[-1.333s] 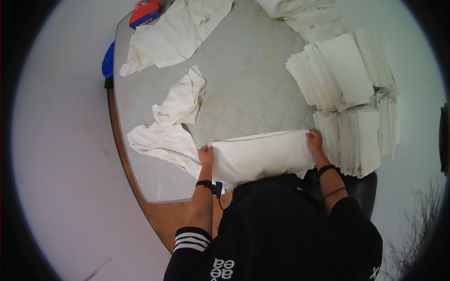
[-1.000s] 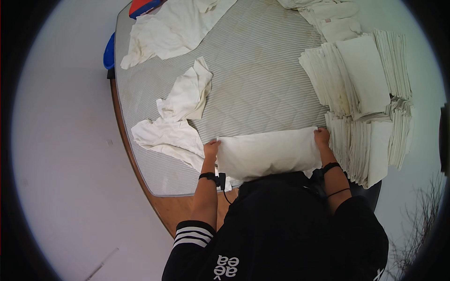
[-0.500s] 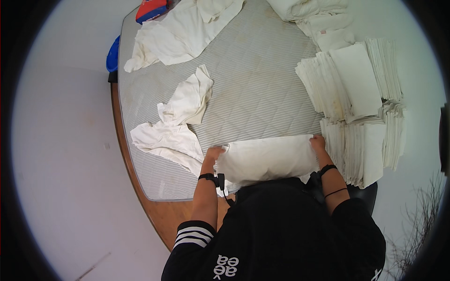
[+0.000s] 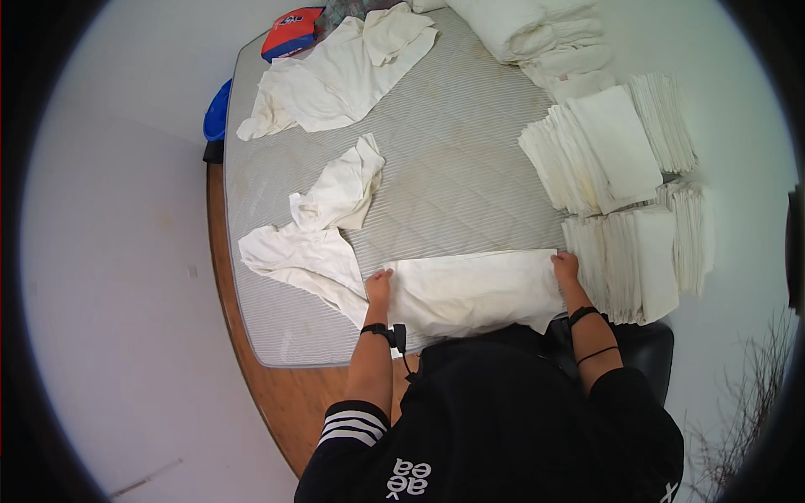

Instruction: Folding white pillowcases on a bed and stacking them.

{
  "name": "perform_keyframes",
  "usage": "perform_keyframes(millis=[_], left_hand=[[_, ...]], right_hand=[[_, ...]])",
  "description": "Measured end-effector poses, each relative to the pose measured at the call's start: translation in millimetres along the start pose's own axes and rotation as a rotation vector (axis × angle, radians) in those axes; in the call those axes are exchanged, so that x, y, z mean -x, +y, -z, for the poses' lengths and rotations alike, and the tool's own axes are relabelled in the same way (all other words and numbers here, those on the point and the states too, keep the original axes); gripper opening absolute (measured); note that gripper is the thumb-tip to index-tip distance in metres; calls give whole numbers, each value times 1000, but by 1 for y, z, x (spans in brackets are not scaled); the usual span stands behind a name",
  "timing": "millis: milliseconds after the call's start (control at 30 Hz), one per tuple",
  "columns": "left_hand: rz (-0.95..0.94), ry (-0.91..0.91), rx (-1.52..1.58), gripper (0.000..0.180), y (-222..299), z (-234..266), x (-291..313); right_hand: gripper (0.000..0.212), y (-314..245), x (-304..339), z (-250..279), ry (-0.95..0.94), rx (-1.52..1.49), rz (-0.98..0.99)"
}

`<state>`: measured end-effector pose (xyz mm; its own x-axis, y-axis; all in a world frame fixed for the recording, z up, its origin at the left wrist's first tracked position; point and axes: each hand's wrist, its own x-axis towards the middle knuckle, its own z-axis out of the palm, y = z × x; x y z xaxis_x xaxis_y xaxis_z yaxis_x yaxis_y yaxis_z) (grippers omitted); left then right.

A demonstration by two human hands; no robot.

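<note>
A white cloth (image 4: 474, 289) is stretched flat between my hands at the near edge of the striped mattress (image 4: 453, 193). My left hand (image 4: 379, 287) pinches its far left corner. Closed on the far right corner is my right hand (image 4: 566, 267), close beside the stacks of folded cloths. The cloth's far edge runs nearly straight from hand to hand, while its near side is wrinkled and reaches toward my body. Just left of my left hand lie a crumpled white cloth (image 4: 302, 256) and another crumpled cloth (image 4: 344, 184) touching it.
Folded white cloths stand in a near stack (image 4: 658, 260) and a farther stack (image 4: 616, 142) along the right wall. Beyond them is a rolled white bundle (image 4: 503, 25). A larger spread cloth (image 4: 319, 88), a red-and-blue bag (image 4: 290, 33) and a blue basin (image 4: 217, 113) are at far left.
The cloth between my hands now lies lower and flatter, its far edge pulled straighter. Both hands keep their hold on its corners. The whole view has shifted slightly.
</note>
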<state>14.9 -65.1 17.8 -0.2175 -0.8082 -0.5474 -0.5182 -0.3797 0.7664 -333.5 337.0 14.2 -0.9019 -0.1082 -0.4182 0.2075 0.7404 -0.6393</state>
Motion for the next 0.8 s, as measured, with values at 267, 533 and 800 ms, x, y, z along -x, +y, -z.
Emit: perform_keyframes(millis=[267,533,800], left_hand=[[-95,-41,78,18,72,12,18],[-614,-129,528,13,243,83,68],[-636,-387,127,9,262,151,97]], right_hand=[[25,-42,5,43,-126,-179,133],[14,-232,45,145,-42,-465,564],[16,-256,75,195,-330,57,721]])
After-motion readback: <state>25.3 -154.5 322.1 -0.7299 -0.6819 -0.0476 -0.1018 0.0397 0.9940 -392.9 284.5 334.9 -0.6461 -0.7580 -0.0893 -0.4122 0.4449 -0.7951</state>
